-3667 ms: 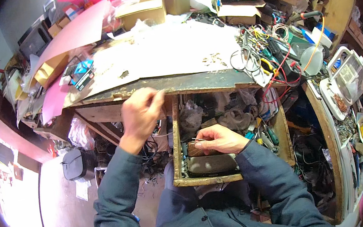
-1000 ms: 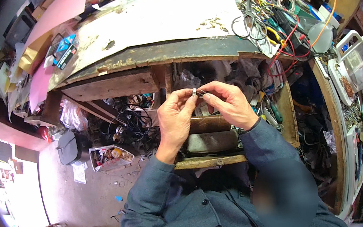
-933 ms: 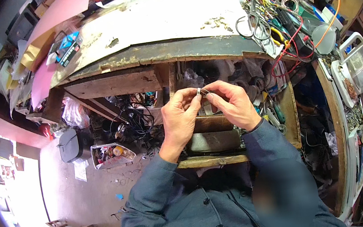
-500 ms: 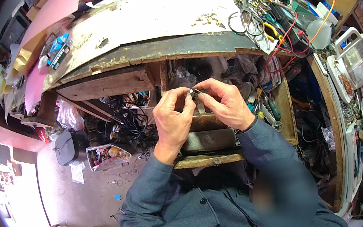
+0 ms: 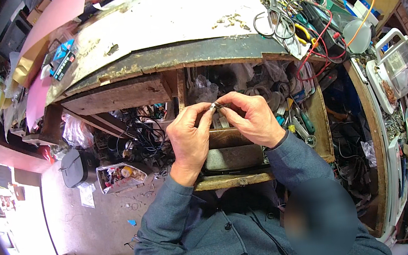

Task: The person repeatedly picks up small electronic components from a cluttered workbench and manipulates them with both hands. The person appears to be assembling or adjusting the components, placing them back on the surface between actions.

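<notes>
Over the open drawer (image 5: pixel 322 118), my two hands meet at their fingertips around a small silvery metal piece (image 5: pixel 214 106). My left hand (image 5: pixel 188 137) pinches it between thumb and index finger. From the other side, thumb and index finger of my right hand (image 5: pixel 251 117) are closed on the dark end of the same piece. Its exact kind is too small to make out, and the fingertips hide part of it. Below the hands, a grey rounded block (image 5: pixel 233 158) lies near the drawer's wooden front edge (image 5: pixel 234 180).
Beyond the drawer stands a workbench with a white sheet (image 5: pixel 170 22). Scissors (image 5: pixel 280 21), yellow-handled pliers (image 5: pixel 303 32) and red cables (image 5: pixel 325 56) crowd its right end. A green-handled tool (image 5: pixel 307 122) lies in the drawer. On the left floor sit a black bin (image 5: pixel 77 167) and a box of odds and ends (image 5: pixel 122 176).
My left hand has shifted slightly left and down. The small metal piece has turned a little between the fingertips, and the right hand has barely moved.
</notes>
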`<state>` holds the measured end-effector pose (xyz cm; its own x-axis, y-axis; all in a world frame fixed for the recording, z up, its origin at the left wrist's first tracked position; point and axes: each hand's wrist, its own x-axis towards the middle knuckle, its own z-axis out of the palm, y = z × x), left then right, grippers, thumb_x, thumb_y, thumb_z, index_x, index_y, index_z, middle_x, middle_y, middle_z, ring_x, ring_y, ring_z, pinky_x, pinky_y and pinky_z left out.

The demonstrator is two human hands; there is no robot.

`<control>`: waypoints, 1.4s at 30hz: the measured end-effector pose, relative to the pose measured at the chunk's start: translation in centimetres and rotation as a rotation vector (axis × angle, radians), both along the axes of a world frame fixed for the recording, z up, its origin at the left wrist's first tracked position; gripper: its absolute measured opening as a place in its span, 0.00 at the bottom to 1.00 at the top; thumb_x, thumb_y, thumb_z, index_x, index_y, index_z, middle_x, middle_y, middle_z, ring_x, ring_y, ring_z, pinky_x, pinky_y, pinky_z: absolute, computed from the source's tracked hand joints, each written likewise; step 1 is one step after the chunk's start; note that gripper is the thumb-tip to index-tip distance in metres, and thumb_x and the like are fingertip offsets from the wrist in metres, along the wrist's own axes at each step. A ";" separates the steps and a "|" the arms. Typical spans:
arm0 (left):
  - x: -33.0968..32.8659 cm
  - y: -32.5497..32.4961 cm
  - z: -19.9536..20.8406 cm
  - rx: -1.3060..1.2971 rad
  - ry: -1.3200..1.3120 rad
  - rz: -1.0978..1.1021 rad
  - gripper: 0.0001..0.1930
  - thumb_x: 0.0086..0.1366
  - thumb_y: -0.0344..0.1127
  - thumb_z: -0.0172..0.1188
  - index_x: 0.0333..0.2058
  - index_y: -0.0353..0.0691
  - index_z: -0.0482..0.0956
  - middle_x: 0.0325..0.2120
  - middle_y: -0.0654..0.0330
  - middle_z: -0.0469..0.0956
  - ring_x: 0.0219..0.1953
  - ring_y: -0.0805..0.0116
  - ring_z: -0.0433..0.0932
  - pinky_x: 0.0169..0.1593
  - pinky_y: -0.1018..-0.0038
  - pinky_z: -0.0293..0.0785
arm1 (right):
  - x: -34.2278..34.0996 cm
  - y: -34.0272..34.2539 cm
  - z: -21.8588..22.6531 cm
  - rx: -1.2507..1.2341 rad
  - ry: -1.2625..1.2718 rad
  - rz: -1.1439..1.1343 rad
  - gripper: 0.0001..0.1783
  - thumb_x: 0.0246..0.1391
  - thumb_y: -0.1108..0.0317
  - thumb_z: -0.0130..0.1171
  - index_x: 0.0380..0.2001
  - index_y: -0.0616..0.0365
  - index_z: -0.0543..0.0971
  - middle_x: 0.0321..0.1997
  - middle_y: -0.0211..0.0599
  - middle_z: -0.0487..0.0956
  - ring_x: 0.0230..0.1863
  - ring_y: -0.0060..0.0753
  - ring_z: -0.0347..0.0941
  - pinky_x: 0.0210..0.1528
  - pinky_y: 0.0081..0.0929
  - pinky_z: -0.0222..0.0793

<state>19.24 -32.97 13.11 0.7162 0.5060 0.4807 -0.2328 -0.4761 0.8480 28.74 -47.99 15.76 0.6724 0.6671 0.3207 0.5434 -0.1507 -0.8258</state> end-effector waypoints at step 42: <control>0.0 -0.6 -0.6 -0.242 0.004 -0.001 0.07 0.64 0.23 0.71 0.40 0.33 0.88 0.33 0.61 0.87 0.33 0.79 0.82 0.38 0.79 0.78 | -0.7 0.4 -0.8 0.129 0.210 -0.090 0.08 0.64 0.70 0.64 0.42 0.65 0.82 0.24 0.39 0.80 0.25 0.17 0.72 0.28 0.25 0.70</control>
